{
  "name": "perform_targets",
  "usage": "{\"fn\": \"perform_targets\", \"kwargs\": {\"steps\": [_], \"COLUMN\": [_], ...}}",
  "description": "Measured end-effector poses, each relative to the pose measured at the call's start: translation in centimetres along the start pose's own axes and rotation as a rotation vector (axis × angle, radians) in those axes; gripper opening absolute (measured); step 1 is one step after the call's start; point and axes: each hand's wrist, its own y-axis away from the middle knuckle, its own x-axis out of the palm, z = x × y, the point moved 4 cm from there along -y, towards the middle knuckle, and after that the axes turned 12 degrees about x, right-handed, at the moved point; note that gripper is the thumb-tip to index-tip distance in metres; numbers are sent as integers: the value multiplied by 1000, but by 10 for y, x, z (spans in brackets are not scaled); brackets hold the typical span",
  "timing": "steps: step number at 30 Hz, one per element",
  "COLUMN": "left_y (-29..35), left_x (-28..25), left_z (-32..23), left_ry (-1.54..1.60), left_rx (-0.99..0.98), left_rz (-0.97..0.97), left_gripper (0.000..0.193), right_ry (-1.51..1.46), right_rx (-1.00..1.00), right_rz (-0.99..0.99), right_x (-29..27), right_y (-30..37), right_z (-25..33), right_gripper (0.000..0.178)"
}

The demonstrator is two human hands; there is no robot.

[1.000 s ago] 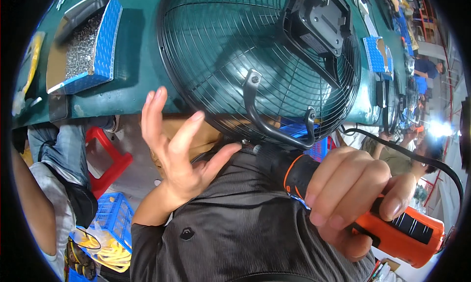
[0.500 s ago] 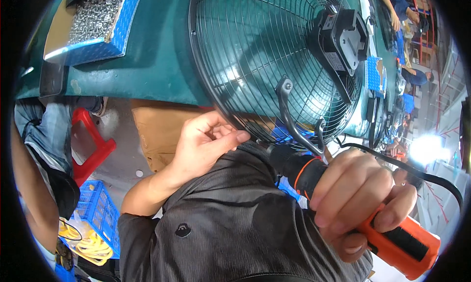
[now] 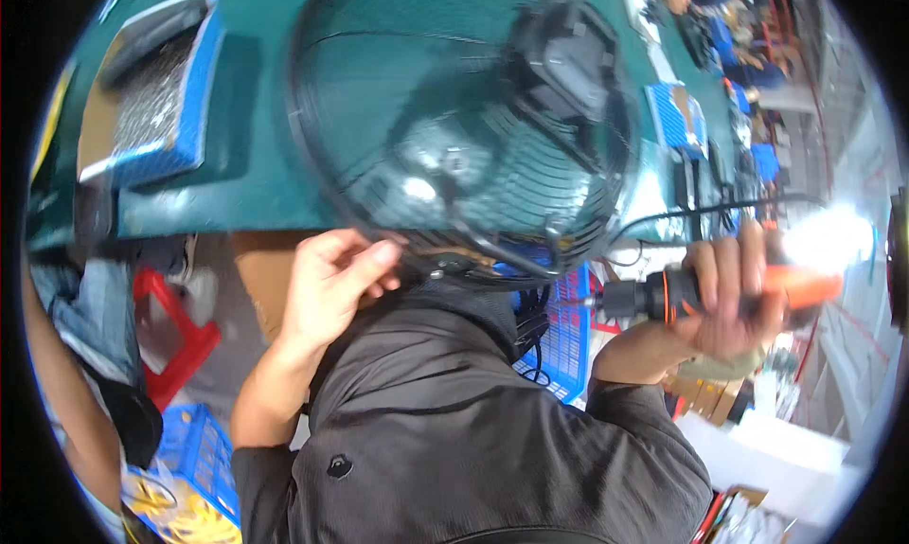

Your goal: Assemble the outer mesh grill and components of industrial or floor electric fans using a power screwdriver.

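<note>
A round black wire fan guard, blurred, lies on the green table with its near rim at the edge before my body. A dark motor block sits at its centre, and a curved black bracket runs along its near side. My left hand is at the near-left rim, thumb and forefinger closed on it; any small part between them is hidden. To the right, my right hand grips an orange and black power screwdriver. Its bit points left, apart from the fan guard.
A blue and white box of small metal screws stands at the far left. Below the table are a blue crate, a red stool and another crate with yellow items. A black cable runs behind my right hand. Other people are nearby.
My right hand has drawn the power screwdriver away from the fan guard's rim, up and to the right. My left hand stays at the rim. The whole view has shifted.
</note>
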Motion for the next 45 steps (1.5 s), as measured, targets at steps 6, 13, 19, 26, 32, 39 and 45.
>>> {"fn": "perform_targets", "kwargs": {"steps": [6,13,19,26,32,39,45], "left_y": [2,22,17,21,15,-59,-82], "left_x": [-7,24,139,118,11,-63,-72], "left_z": [0,-5,43,46,-163,-241,-217], "left_ry": [19,-77,173,-102,-1261,-1961,-2254], "left_rx": [36,-86,-367,-361,487,230,-102], "left_rz": [-28,-40,173,599,-130,-35,81], "left_gripper": [26,35,47,40,18,25,17], "right_ry": [573,415,556,536,512,651,755], "right_rx": [307,420,470,199,-352,-364,-387], "right_rz": [-674,-727,-670,-600,-700,-714,-712], "right_x": [-111,-116,-194,-206,-199,-167,-163], "right_y": [65,88,2,-25,26,9,13], "right_z": [-4,-45,-22,6,21,2,-5], "right_gripper": [25,26,36,24,24,29,30]}}
